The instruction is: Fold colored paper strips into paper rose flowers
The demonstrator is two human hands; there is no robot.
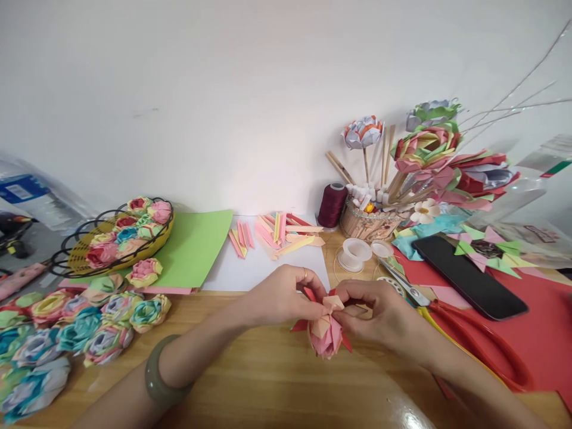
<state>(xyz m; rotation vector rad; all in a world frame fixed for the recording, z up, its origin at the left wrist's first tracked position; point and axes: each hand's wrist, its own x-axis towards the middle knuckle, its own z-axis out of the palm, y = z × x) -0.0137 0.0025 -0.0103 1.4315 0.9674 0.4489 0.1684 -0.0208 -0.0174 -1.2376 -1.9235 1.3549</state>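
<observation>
Low in the middle of the head view, a folded paper flower point(326, 337) in pink, peach and red is held above the wooden table point(250, 381). My left hand point(290, 296) grips its upper left side, thumb and fingers pinched on the paper. From the right, my right hand point(373, 307) pinches the flower's upper right edge. Both sets of fingertips nearly meet at a peach fold on top. Behind the hands, folded paper strips point(243, 235) in pink and yellow lie on a white sheet point(223, 268).
Finished paper flowers point(107, 342) and a yellow basket point(84, 250) of more stand at left, by a green sheet point(196, 244). To the right are scissors point(482, 339), a black phone point(469, 277), white spools point(354, 255), maroon thread point(332, 205) and a wooden pot point(370, 223).
</observation>
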